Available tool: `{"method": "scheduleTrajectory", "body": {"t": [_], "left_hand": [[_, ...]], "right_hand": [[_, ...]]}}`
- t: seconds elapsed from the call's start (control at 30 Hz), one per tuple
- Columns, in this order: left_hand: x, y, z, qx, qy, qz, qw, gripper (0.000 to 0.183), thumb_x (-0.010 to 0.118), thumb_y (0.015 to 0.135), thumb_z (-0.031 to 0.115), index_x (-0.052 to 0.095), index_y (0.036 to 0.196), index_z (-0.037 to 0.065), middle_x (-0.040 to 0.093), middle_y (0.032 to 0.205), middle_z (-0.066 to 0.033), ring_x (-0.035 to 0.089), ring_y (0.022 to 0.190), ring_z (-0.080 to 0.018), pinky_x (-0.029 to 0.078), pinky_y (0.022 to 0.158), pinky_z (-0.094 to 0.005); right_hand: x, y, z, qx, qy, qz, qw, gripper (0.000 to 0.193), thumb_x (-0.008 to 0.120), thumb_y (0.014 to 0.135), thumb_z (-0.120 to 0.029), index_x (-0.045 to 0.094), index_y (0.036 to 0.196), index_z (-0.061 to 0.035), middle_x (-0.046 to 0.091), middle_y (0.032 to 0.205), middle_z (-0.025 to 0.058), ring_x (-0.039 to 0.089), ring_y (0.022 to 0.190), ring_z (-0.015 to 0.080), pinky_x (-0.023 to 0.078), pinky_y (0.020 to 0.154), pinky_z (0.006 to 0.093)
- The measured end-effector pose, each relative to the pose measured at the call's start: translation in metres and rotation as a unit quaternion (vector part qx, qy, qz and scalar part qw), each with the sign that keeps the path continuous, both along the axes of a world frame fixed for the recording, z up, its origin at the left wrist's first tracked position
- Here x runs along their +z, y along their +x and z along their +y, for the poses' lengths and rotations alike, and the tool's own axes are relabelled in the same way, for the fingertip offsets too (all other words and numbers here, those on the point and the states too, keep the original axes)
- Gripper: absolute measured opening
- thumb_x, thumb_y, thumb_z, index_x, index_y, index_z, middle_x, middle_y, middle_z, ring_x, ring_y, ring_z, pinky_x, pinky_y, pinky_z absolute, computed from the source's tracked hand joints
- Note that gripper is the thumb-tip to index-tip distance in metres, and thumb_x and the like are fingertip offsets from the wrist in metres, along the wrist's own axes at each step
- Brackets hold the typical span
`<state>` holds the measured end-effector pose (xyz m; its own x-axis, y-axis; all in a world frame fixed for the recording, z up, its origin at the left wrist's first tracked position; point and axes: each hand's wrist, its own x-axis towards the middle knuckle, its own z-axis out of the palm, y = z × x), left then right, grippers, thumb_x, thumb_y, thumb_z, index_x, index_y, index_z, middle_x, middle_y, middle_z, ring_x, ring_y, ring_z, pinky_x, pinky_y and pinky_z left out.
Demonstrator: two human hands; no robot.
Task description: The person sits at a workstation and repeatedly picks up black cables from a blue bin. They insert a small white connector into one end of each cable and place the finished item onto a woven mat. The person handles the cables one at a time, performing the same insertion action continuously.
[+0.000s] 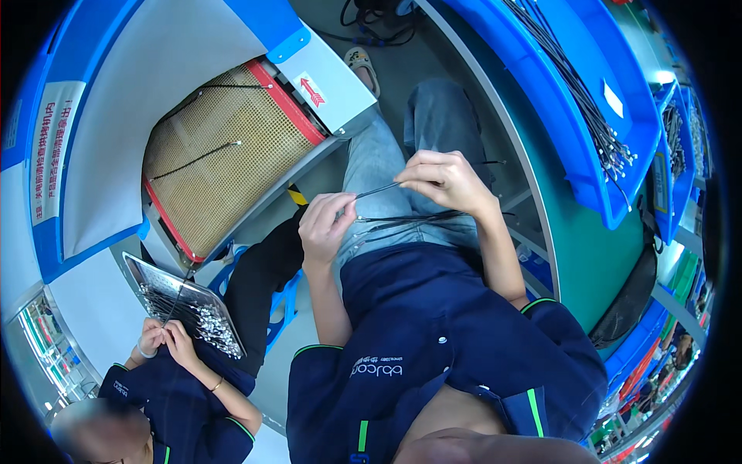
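Note:
A thin black cable (376,190) is stretched between my two hands above my lap. My left hand (325,224) pinches one part of it, fingers closed. Higher and to the right, my right hand (444,182) grips it between thumb and fingers. Several more black cables (410,223) lie across my thighs just below, their ends near my left hand. Beyond my right wrist a thin cable end (495,162) sticks out; I cannot tell whether it belongs to the held cable.
At left, a machine's mesh conveyor belt (216,185) carries a few black cables. A co-worker's hands (166,336) hold a cable beside a tray (224,298) of cables. To my right stand a green tabletop (576,271) and a blue bin (560,147) of black cables.

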<state>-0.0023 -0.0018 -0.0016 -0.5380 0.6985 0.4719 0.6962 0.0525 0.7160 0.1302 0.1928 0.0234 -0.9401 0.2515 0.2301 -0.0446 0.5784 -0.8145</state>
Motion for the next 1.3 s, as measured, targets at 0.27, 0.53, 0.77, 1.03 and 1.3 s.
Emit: {"method": "scheduleTrajectory", "body": {"t": [0.27,0.53,0.77,1.03,1.3], "left_hand": [[0.005,-0.022,-0.025,0.052,-0.074,0.008,0.996,0.016,0.071,0.068,-0.005,0.065,0.082,0.001,0.065,0.077,-0.0083,0.063,0.069,-0.0218,0.049,0.06,-0.0293],[-0.002,-0.044,-0.067,0.139,-0.099,0.009,0.985,0.015,0.069,0.072,-0.006,0.064,0.085,-0.001,0.066,0.079,-0.0093,0.062,0.07,-0.0189,0.05,0.065,-0.0276],[-0.005,-0.051,-0.079,0.159,-0.113,0.004,0.981,0.011,0.067,0.076,-0.005,0.064,0.086,-0.001,0.065,0.077,-0.0073,0.06,0.067,-0.0132,0.048,0.063,-0.0246],[-0.006,-0.058,-0.088,0.169,-0.101,0.005,0.98,0.009,0.066,0.078,-0.004,0.064,0.086,-0.002,0.065,0.077,-0.0064,0.06,0.066,-0.0109,0.047,0.061,-0.0227],[-0.002,-0.06,-0.088,0.171,-0.107,-0.007,0.98,0.012,0.068,0.075,-0.004,0.064,0.086,-0.001,0.065,0.078,-0.0073,0.061,0.069,-0.015,0.048,0.065,-0.0255]], "right_hand": [[-0.002,0.013,0.024,-0.026,0.063,-0.073,0.995,0.014,0.07,0.074,-0.009,0.071,0.087,-0.0042,0.065,0.079,0.0079,0.062,0.076,0.0224,0.05,0.068,0.0329],[-0.012,0.027,0.038,-0.076,0.007,-0.074,0.994,0.016,0.069,0.076,-0.007,0.071,0.091,-0.0039,0.064,0.081,0.0079,0.063,0.074,0.0199,0.049,0.066,0.0295],[-0.006,0.022,0.033,-0.12,-0.034,-0.064,0.99,0.016,0.068,0.079,-0.008,0.07,0.094,-0.0038,0.064,0.079,0.0074,0.063,0.072,0.0171,0.049,0.065,0.0284],[0.002,0.022,0.03,-0.102,-0.075,-0.075,0.989,0.009,0.069,0.078,-0.008,0.066,0.083,-0.0018,0.066,0.08,0.0058,0.061,0.068,0.0135,0.047,0.06,0.0267],[-0.003,0.025,0.029,-0.061,-0.045,-0.016,0.997,0.006,0.071,0.074,-0.005,0.069,0.079,-0.0025,0.065,0.074,0.0057,0.06,0.066,0.0156,0.045,0.056,0.0269]]}}
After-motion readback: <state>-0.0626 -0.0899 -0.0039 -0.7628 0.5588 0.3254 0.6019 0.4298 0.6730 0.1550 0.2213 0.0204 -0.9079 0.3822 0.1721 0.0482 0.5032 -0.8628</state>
